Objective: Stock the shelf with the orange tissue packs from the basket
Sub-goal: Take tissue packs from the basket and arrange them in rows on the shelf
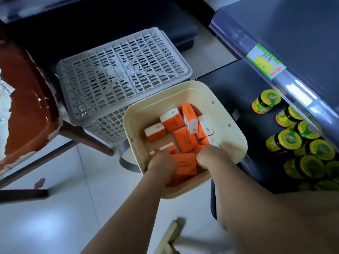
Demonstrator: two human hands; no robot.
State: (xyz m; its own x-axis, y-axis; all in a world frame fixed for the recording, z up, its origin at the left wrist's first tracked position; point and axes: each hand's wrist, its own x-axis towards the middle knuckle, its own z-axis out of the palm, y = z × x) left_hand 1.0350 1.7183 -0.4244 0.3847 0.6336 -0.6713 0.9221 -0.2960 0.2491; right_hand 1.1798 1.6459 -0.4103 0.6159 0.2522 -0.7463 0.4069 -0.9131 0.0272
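Note:
A cream plastic basket [229, 143] sits on the floor beside the shelf and holds several orange tissue packs [185, 139] with white ends, lying loosely at different angles. Both my hands reach down into its near side. My left hand [161, 162] curls over a pack at the near left of the pile. My right hand [211, 155] curls over packs at the near right. A flat orange pack [184, 165] lies between them. The fingertips of both hands are hidden among the packs.
The dark lower shelf [236, 85] on the right carries several jars with yellow-green lids [289, 139]. Above it runs a shelf rail with a green price tag [264, 63]. An upturned grey slotted crate [119, 74] stands behind the basket, and a brown chair [27, 107] is left.

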